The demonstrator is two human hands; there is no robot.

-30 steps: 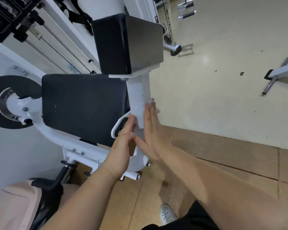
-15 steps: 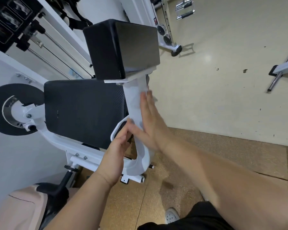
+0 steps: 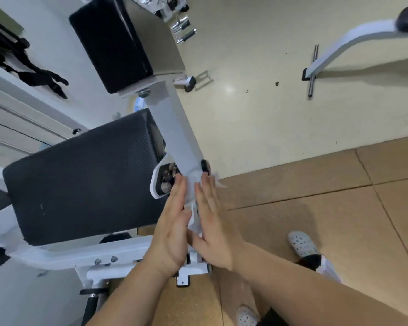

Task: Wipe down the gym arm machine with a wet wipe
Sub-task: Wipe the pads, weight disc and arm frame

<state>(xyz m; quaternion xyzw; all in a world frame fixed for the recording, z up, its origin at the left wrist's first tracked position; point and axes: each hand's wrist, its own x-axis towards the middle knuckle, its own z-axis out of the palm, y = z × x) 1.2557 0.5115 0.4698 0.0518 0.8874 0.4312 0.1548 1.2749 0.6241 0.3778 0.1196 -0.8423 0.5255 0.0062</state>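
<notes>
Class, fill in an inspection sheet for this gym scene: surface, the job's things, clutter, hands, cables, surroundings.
Surface: beige floor meeting a brown mat.
Job's things: wipe against the machine's white post; upper pad and lower pad, both black.
Clutter: dark specks on the floor.
Hands: left hand and right hand, fingers straight, press the wipe from either side.
Cables: nothing seen.
Surroundings: bench frame, chrome handle, black straps, white shoes.
</notes>
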